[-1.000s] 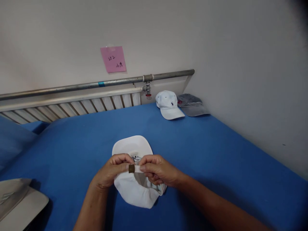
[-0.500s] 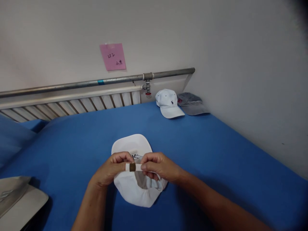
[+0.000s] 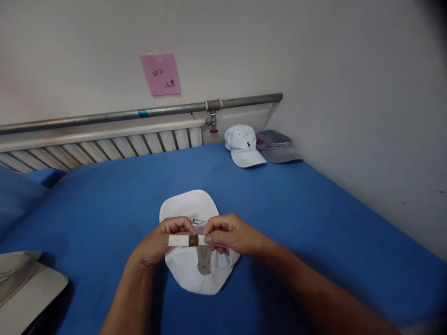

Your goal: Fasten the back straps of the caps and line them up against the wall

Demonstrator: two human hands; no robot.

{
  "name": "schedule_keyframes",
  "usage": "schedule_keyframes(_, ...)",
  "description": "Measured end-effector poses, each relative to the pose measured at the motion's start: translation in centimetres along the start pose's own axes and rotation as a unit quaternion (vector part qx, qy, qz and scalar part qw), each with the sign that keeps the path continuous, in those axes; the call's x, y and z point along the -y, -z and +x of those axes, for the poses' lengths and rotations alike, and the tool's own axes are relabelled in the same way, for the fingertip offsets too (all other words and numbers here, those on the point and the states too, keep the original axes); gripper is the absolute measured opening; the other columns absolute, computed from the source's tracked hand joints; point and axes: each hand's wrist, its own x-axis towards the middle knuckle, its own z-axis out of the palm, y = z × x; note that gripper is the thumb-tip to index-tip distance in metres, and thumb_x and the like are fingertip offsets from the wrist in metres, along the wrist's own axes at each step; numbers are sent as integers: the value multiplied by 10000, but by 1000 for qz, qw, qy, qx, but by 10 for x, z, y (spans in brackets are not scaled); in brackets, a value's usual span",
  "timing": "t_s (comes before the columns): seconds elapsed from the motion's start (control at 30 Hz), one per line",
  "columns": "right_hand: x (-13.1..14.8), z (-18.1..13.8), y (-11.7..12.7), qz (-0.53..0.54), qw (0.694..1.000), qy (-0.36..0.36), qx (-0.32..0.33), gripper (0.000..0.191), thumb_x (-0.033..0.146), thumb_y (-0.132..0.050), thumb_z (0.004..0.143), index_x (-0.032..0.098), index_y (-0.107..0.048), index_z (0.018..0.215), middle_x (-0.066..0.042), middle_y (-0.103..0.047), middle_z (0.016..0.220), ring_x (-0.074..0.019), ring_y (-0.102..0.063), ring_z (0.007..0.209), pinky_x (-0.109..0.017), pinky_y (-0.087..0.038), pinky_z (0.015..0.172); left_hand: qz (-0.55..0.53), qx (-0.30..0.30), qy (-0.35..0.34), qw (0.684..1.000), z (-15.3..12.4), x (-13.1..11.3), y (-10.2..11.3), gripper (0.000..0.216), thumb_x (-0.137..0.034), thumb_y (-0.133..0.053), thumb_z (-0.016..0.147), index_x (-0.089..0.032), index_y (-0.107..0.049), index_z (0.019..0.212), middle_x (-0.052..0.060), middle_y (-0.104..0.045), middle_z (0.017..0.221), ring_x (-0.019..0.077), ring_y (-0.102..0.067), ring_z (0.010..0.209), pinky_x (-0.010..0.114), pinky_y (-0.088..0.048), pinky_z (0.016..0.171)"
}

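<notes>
A white cap [image 3: 216, 281] lies on the blue sheet, its brim [image 3: 188, 204] pointing away from me. Its back strap [image 3: 179, 240], with a brass-coloured buckle [image 3: 193, 240], is stretched level between my hands. My left hand [image 3: 162, 239] is closed at the strap's left part and the buckle; its thumb is mostly hidden. Pinched between thumb and fingers, the strap's right part is held by my right hand [image 3: 230, 235]. Both hands hide some of the cap's middle.
A pale cap [image 3: 244, 144] and a grey cap [image 3: 279, 149] sit by the wall at the back. Behind the bed run a metal pipe [image 3: 167, 110] and a radiator [image 3: 139, 144]. At lower left is a beige item [image 3: 31, 288]. A pink note [image 3: 160, 74] hangs on the wall.
A longer piece of strap now shows left of the buckle, and less between the buckle and my right hand. My left thumb has gone out of sight. The view has shifted slightly.
</notes>
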Motion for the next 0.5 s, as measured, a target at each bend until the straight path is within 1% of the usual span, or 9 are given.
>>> schedule_keyframes(0.1, 0, 0, -8, 2, 1000, 6, -15, 51, 203, -635, 713, 161, -617, 689, 55, -577, 547, -48, -470, 451, -182, -361, 463, 23, 12, -6, 1000, 1, 1, 1, 222, -265, -815, 644, -130, -660, 728, -3, -623, 654, 67, -505, 555, 170, -360, 536)
schedule_keyframes(0.2, 0, 0, -7, 3, 1000, 17, -25, 29, 187, -638, 709, 160, -629, 716, 55, -583, 575, -50, -484, 472, -189, -377, 486, 24, 6, -7, 1000, 0, 0, 2, 220, -264, -812, 653, -135, -655, 738, -14, -606, 642, 62, -491, 549, 169, -355, 535)
schedule_keyframes(0.3, 1, -2, 2, -3, 1000, 22, -1, 129, 160, -646, 694, 169, -646, 822, 52, -610, 618, -62, -520, 502, -197, -395, 514, 26, 9, -10, 1000, -1, -1, 2, 217, -269, -809, 660, -139, -658, 746, -15, -602, 640, 64, -488, 543, 172, -348, 529)
schedule_keyframes(0.37, 2, -4, 8, -10, 999, 19, 23, 205, 154, -663, 683, 179, -644, 886, 59, -605, 610, -70, -542, 515, -200, -402, 530, 32, 9, -8, 999, -3, -2, 3, 222, -276, -809, 657, -142, -661, 754, -11, -608, 648, 69, -493, 542, 176, -343, 525)
schedule_keyframes(0.43, 2, -5, 11, -13, 999, 10, 41, 239, 152, -685, 669, 182, -636, 902, 68, -596, 597, -74, -553, 514, -201, -405, 534, 41, 9, 0, 999, -5, -4, 4, 239, -298, -808, 654, -146, -667, 774, -8, -614, 660, 74, -492, 542, 183, -339, 522)
schedule_keyframes(0.5, 3, -6, 11, -11, 999, 9, 42, 236, 142, -694, 657, 179, -629, 880, 72, -593, 590, -71, -549, 499, -198, -403, 527, 66, -5, 3, 998, -8, -6, 8, 248, -360, -769, 702, -150, -678, 797, -6, -616, 670, 78, -484, 548, 190, -336, 525)
